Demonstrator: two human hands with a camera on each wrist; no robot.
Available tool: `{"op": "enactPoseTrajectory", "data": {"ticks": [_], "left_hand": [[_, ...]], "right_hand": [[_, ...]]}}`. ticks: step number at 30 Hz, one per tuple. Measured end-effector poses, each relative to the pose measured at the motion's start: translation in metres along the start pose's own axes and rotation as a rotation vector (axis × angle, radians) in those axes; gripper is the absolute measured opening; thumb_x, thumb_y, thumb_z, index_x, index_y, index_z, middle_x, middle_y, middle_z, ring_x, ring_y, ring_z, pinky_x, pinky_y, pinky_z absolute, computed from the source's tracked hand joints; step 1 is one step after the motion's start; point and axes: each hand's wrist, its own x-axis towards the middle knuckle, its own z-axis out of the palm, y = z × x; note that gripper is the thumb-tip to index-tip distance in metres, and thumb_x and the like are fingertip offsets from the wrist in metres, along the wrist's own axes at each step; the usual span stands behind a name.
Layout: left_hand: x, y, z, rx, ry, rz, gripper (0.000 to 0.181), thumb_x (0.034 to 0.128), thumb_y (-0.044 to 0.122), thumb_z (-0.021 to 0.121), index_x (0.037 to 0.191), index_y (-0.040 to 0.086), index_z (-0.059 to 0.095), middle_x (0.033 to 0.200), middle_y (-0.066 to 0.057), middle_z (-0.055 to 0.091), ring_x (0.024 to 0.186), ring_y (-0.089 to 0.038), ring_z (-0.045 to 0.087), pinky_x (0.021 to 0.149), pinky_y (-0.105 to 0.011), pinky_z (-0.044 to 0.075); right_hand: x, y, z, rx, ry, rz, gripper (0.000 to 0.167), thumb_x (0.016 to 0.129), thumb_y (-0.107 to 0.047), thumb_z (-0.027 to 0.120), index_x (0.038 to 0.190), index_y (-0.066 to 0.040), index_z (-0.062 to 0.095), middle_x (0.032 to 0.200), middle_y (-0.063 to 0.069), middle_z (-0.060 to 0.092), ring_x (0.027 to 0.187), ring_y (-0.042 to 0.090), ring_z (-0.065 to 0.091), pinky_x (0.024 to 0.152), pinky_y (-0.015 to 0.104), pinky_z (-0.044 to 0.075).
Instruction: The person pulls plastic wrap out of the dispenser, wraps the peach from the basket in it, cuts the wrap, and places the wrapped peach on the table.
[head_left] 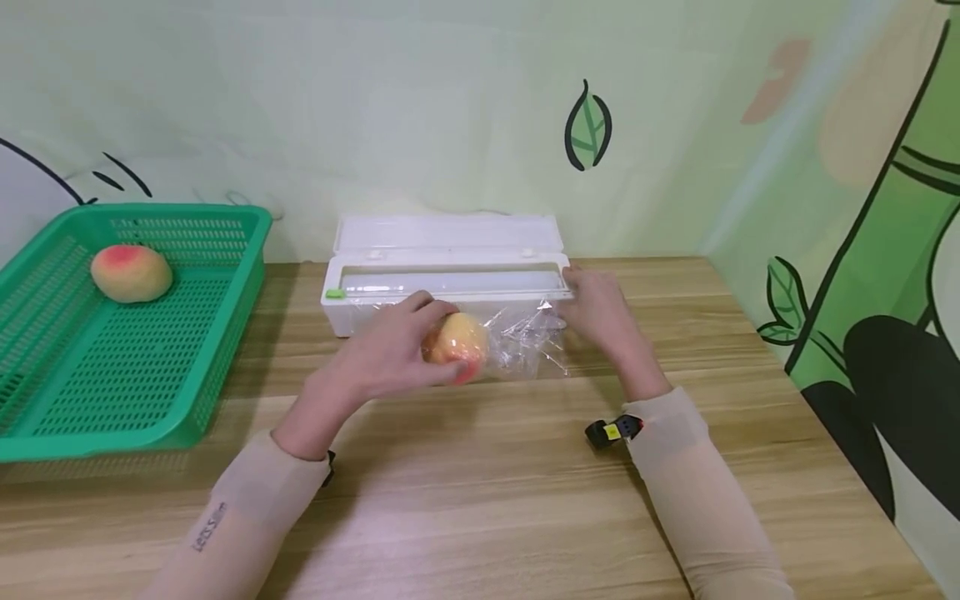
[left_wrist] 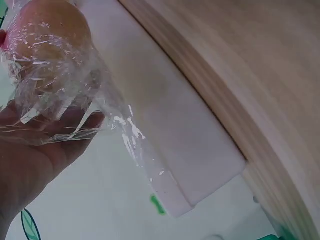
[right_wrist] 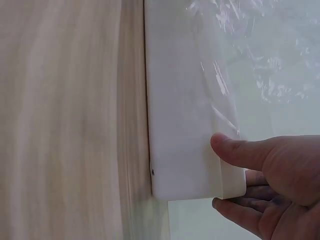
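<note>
In the head view my left hand (head_left: 397,346) grips a yellow and pink peach (head_left: 462,342), fingers over its far side and thumb along its near side. Clear cling film (head_left: 521,342) covers the peach and trails in creases to the white cling film dispenser (head_left: 348,317) behind it. The dispenser's lid stands raised and the roll shows inside. My right hand (head_left: 600,312) holds the dispenser's right end. The right wrist view shows that thumb on the front face and the other fingers round the corner. Film wraps over my left fingers in the left wrist view.
A green plastic basket (head_left: 176,425) stands on the left of the wooden table (head_left: 487,517), with another peach (head_left: 131,273) in it. A small green slider (head_left: 335,293) sits at the dispenser's left end. Behind the table hangs a printed backdrop (head_left: 450,108).
</note>
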Motion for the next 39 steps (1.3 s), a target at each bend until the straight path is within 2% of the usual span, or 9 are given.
{"op": "enactPoseTrajectory", "data": {"ticks": [4, 7, 11, 14, 17, 21, 27, 33, 39], "left_hand": [[0.001, -0.005, 0.003, 0.063, 0.020, 0.017, 0.074, 0.0839, 0.053, 0.073, 0.138, 0.004, 0.061, 0.121, -0.012, 0.064, 0.103, -0.028, 0.059, 0.082, -0.043, 0.053], [0.001, -0.008, 0.004, 0.089, 0.010, 0.032, 0.075, 0.0861, 0.049, 0.073, 0.141, 0.000, 0.058, 0.127, -0.015, 0.064, 0.114, -0.033, 0.057, 0.095, -0.049, 0.049], [0.002, -0.011, 0.007, 0.083, -0.004, 0.037, 0.078, 0.0877, 0.044, 0.076, 0.146, -0.002, 0.052, 0.128, -0.017, 0.064, 0.115, -0.034, 0.058, 0.103, -0.050, 0.045], [0.003, -0.014, 0.009, 0.050, 0.006, 0.026, 0.074, 0.0858, 0.040, 0.081, 0.141, 0.001, 0.052, 0.116, -0.013, 0.067, 0.104, -0.030, 0.060, 0.094, -0.047, 0.050], [0.004, -0.016, 0.010, 0.025, 0.016, 0.017, 0.065, 0.0833, 0.038, 0.085, 0.130, 0.004, 0.054, 0.102, -0.006, 0.066, 0.092, -0.025, 0.059, 0.080, -0.040, 0.050], [0.005, -0.019, 0.011, 0.033, 0.015, 0.033, 0.059, 0.0828, 0.038, 0.087, 0.122, 0.006, 0.056, 0.096, -0.004, 0.064, 0.086, -0.024, 0.057, 0.076, -0.038, 0.048], [0.005, -0.019, 0.011, 0.046, -0.016, 0.015, 0.056, 0.0818, 0.036, 0.089, 0.119, 0.009, 0.057, 0.097, -0.005, 0.064, 0.088, -0.025, 0.058, 0.077, -0.039, 0.050], [0.002, -0.025, 0.006, -0.035, -0.062, 0.055, 0.059, 0.0809, 0.026, 0.091, 0.126, 0.008, 0.057, 0.116, -0.015, 0.064, 0.105, -0.033, 0.060, 0.090, -0.049, 0.052], [-0.006, -0.038, -0.005, -0.095, -0.139, 0.057, 0.068, 0.0826, 0.009, 0.087, 0.142, 0.014, 0.055, 0.126, -0.019, 0.053, 0.111, -0.035, 0.056, 0.093, -0.051, 0.052]], "right_hand": [[0.002, 0.000, 0.002, 0.016, -0.025, -0.008, 0.059, 0.093, -0.011, 0.074, 0.144, 0.008, 0.051, 0.140, 0.028, 0.056, 0.085, 0.032, 0.063, 0.069, 0.040, 0.055], [0.002, -0.002, -0.001, -0.007, -0.051, -0.034, 0.060, 0.092, -0.002, 0.068, 0.147, 0.009, 0.046, 0.142, 0.030, 0.054, 0.111, 0.040, 0.062, 0.092, 0.048, 0.053], [-0.004, -0.014, -0.011, -0.026, 0.002, -0.102, 0.062, 0.089, 0.012, 0.053, 0.150, 0.012, 0.039, 0.155, 0.031, 0.037, 0.144, 0.044, 0.035, 0.119, 0.051, 0.027], [-0.014, -0.034, -0.015, 0.007, 0.147, -0.278, 0.048, 0.090, 0.013, 0.051, 0.137, 0.011, 0.055, 0.147, 0.029, 0.048, 0.140, 0.042, 0.041, 0.117, 0.049, 0.032], [-0.024, -0.058, -0.011, 0.024, 0.239, -0.571, 0.025, 0.091, 0.008, 0.060, 0.114, 0.007, 0.069, 0.122, 0.020, 0.066, 0.118, 0.036, 0.058, 0.104, 0.045, 0.046], [-0.036, -0.082, 0.001, -0.037, 0.158, -0.818, 0.014, 0.091, 0.000, 0.069, 0.104, 0.002, 0.073, 0.109, 0.012, 0.070, 0.106, 0.029, 0.063, 0.097, 0.040, 0.050], [-0.038, -0.085, 0.021, -0.237, -0.118, -0.649, 0.041, 0.091, -0.017, 0.081, 0.125, 0.000, 0.066, 0.122, 0.013, 0.067, 0.114, 0.029, 0.063, 0.097, 0.040, 0.052], [-0.026, -0.063, 0.032, -0.003, -0.240, -0.496, 0.047, 0.089, -0.013, 0.082, 0.129, -0.003, 0.062, 0.124, 0.012, 0.065, 0.117, 0.027, 0.061, 0.101, 0.041, 0.049], [-0.018, -0.044, 0.030, 0.032, -0.265, -0.509, 0.056, 0.081, -0.016, 0.090, 0.128, -0.005, 0.063, 0.120, 0.011, 0.061, 0.113, 0.028, 0.058, 0.099, 0.043, 0.049]]}}
